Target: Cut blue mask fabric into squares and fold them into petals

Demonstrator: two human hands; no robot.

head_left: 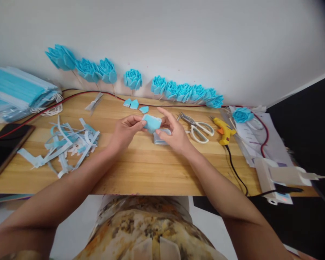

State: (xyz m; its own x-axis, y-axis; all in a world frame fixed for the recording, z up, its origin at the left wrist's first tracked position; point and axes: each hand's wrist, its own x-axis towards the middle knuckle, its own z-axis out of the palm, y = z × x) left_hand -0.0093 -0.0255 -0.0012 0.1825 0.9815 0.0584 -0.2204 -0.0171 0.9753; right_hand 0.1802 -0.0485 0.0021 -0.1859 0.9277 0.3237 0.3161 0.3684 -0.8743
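A small folded piece of light blue mask fabric (152, 123) sits between both hands above the middle of the wooden table (141, 169). My left hand (126, 130) pinches its left side with thumb and fingers. My right hand (173, 133) grips its right side, index finger stretched over the top. Under the right hand lies a small stack of cut blue pieces (160, 139). Three loose cut blue pieces (135, 104) lie just beyond the hands.
Blue fabric roses (178, 92) on sticks lean along the white wall. Scissors (197, 127) and a yellow glue gun (224, 130) lie right of the hands. Cut strips (67, 142), a phone (4, 148) and a mask stack (16, 90) are left; a power strip (276, 180) is at right.
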